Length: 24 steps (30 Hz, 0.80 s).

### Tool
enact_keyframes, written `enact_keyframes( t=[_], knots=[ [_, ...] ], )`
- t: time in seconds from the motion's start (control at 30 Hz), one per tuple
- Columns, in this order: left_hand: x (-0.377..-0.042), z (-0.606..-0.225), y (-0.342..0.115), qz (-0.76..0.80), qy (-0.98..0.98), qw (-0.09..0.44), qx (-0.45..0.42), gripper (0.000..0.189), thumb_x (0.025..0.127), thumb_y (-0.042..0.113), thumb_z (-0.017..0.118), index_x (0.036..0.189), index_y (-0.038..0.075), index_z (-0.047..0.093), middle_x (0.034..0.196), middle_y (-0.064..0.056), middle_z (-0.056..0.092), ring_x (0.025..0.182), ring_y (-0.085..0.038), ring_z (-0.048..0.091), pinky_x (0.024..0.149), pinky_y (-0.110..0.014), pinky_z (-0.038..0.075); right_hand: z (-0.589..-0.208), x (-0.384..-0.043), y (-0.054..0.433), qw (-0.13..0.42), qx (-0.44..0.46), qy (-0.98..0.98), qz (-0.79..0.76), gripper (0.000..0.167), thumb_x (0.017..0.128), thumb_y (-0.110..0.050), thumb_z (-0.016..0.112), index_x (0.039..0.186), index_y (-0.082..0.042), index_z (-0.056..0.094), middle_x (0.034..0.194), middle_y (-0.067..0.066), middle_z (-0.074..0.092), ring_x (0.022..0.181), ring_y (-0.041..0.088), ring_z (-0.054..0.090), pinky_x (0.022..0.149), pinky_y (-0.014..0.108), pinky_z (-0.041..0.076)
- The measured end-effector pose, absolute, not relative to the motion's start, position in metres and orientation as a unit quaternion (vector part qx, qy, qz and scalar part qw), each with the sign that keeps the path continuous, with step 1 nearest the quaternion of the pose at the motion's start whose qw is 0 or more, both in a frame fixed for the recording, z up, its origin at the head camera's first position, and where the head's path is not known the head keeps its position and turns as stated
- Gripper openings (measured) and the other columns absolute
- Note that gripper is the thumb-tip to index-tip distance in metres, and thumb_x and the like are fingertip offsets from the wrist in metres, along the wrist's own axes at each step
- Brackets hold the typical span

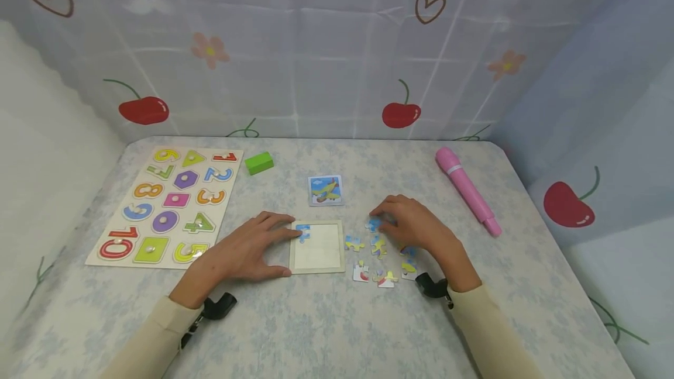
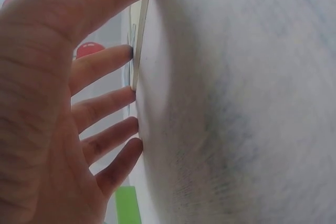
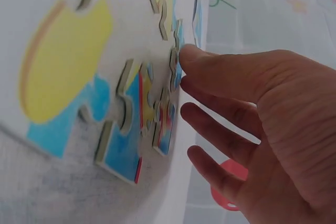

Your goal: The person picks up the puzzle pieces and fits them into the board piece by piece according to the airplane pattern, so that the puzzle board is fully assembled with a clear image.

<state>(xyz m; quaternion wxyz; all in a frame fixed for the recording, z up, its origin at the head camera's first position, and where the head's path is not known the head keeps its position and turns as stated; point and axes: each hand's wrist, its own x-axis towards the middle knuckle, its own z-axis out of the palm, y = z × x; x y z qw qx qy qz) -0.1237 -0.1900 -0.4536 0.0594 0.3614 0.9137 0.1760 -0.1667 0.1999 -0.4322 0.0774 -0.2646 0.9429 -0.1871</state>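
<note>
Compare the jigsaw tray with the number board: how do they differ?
The jigsaw tray is nearly square; the larger number board is oblong. The jigsaw tray holds one jigsaw piece, in a corner; the number board carries many coloured numbers and shapes. Both are pale and rest on the table.

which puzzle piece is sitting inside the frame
The mostly blue piece in the upper-left corner of the square frame, as the head view shows it; the other pieces lie outside, to the frame's right.
</note>
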Motion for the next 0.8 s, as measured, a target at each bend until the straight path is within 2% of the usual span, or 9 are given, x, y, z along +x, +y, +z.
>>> enact_keyframes(
  t=[0.17,0.37,0.57,0.8],
  knots=[
    [-0.124,-0.453,-0.19,0.182,0.913,0.064,0.359,0.079,0.085,0.059,0.087,0.151,0.022,0.063,0.162,-0.005,0.049,0.145,-0.028,0.047,0.116,-0.054,0.045,-0.434,-0.168,0.204,0.103,-0.264,0.937,-0.202,0.032,0.094,-0.015,0.085,0.126,-0.012,0.08,0.122,0.001,0.072,0.101,0.018,0.061,0.089,0.039,0.056],
    [-0.125,-0.454,-0.19,0.188,0.912,0.061,0.359,0.082,0.084,0.061,0.087,0.152,0.022,0.061,0.162,-0.005,0.049,0.145,-0.028,0.047,0.116,-0.054,0.045,-0.435,-0.168,0.204,0.113,-0.257,0.938,-0.204,0.032,0.094,-0.015,0.086,0.125,-0.012,0.081,0.12,0.001,0.071,0.097,0.017,0.058,0.087,0.037,0.055],
    [-0.125,-0.458,-0.189,0.188,0.911,0.056,0.362,0.083,0.084,0.061,0.088,0.152,0.022,0.062,0.161,-0.005,0.051,0.142,-0.029,0.049,0.114,-0.055,0.046,-0.435,-0.167,0.204,0.114,-0.257,0.939,-0.198,0.033,0.094,-0.015,0.086,0.126,-0.01,0.08,0.118,0.003,0.071,0.101,0.018,0.06,0.091,0.04,0.056],
    [-0.125,-0.458,-0.19,0.187,0.911,0.046,0.363,0.082,0.083,0.06,0.089,0.15,0.021,0.063,0.16,-0.005,0.051,0.141,-0.029,0.049,0.114,-0.055,0.047,-0.428,-0.167,0.194,0.102,-0.275,0.937,-0.188,0.035,0.095,-0.02,0.085,0.128,-0.009,0.078,0.119,0.004,0.07,0.112,0.023,0.064,0.101,0.045,0.056]
  ],
)
